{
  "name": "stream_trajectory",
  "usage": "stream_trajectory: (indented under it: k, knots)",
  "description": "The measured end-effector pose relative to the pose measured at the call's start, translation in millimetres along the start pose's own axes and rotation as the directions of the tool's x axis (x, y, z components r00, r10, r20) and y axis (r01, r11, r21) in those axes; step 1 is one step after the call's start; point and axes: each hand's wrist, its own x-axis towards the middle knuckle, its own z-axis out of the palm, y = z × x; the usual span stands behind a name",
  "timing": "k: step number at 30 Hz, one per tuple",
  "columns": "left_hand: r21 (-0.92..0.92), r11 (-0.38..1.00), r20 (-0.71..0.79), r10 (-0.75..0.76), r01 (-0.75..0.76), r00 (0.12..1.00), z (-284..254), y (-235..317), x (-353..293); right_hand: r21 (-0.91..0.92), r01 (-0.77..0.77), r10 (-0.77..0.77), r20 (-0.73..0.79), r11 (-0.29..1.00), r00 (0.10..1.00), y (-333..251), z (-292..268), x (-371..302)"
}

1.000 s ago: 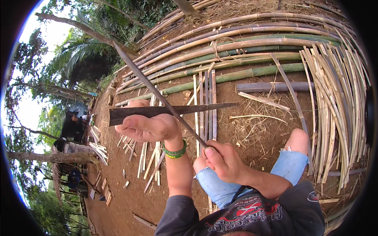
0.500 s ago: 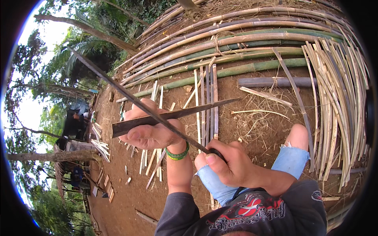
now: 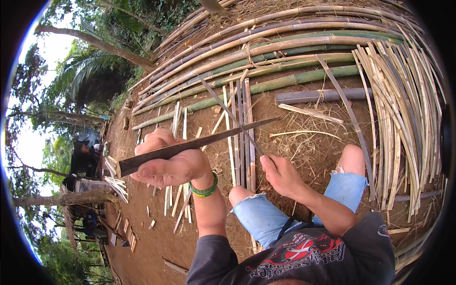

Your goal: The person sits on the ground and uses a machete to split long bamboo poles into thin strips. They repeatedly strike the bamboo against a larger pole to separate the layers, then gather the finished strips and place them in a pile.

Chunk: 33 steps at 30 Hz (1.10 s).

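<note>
My left hand [image 3: 183,166] grips a long dark flat strip [image 3: 213,138], blade-like, broad and blunt at the left end and narrowing to a point at the right. Its thumb lies along the near side and the fingers curl on the far side. My right hand [image 3: 285,176] is closed round the near end of a long, thin, dark rod-like tool [image 3: 221,101], which slants up and away to the left. Its handle is hidden in the fist. The tool and the strip cross in the picture; whether they touch I cannot tell.
Long bamboo poles [image 3: 299,76] lie across the ground ahead. A pile of split bamboo strips [image 3: 403,118] is at the right. More upright-looking strips [image 3: 249,133] lie just beyond my knees, with shavings [image 3: 313,135] on the dirt. Trees [image 3: 71,197] stand at the left.
The rod-like tool has swung and slid along the strip, its far tip now nearer and further right. My right hand has moved up and slightly right; the left hand has shifted slightly left.
</note>
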Motion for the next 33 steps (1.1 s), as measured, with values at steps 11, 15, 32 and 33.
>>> stream_trajectory:
  k: [11, 15, 32, 33]
  knots:
    - [0.033, 0.998, -0.022, 0.062, -0.061, 0.998, 7, -3, 2, -0.043, -0.174, 0.171, -0.054, 0.984, 0.984, 54, -15, 14]
    - [0.058, 0.998, 0.025, 0.027, -0.029, 0.999, 3, 0, -4, 0.046, 0.235, -0.238, 0.085, 0.971, 0.967, -5, -8, -18]
    - [-0.001, 1.000, -0.050, -0.025, 0.025, 0.998, 5, 1, -2, -0.282, -0.344, 0.311, -0.158, 0.895, 0.937, 174, -56, 40]
    - [-0.027, 0.999, -0.041, -0.027, 0.026, 0.999, 4, -3, 2, -0.193, -0.484, 0.459, -0.159, 0.854, 0.874, 187, -60, 42]
